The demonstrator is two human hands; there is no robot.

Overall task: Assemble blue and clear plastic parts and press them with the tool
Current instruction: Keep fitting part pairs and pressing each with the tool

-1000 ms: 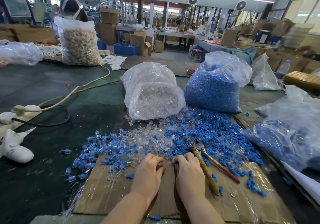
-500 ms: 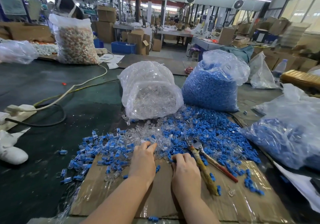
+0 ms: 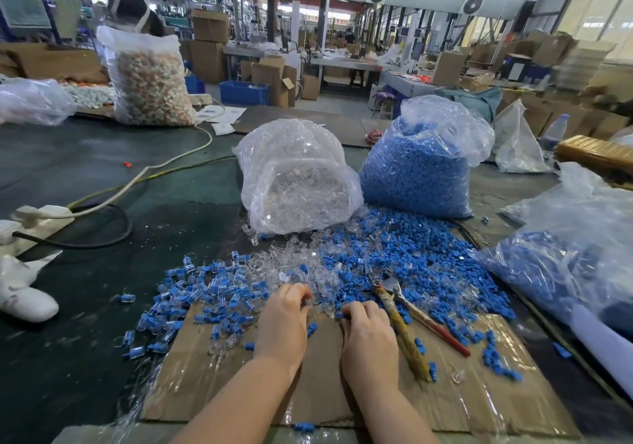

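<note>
Feeding the bench from behind, 2 open sacks, the bag of clear parts and the bag of blue parts, spill toward the cardboard sheet, probably so loose stock slides within reach; assembled pieces collect to the left, apart from the raw mix. The pliers-like tool lies untouched just beside the right hand, presumably parked for quick pickup. Both hands rest knuckles-up at the pile's near edge, the left hand with fingers curled into the clear parts, the right curled at the blue parts; whether either pinches a piece cannot be told.
</note>
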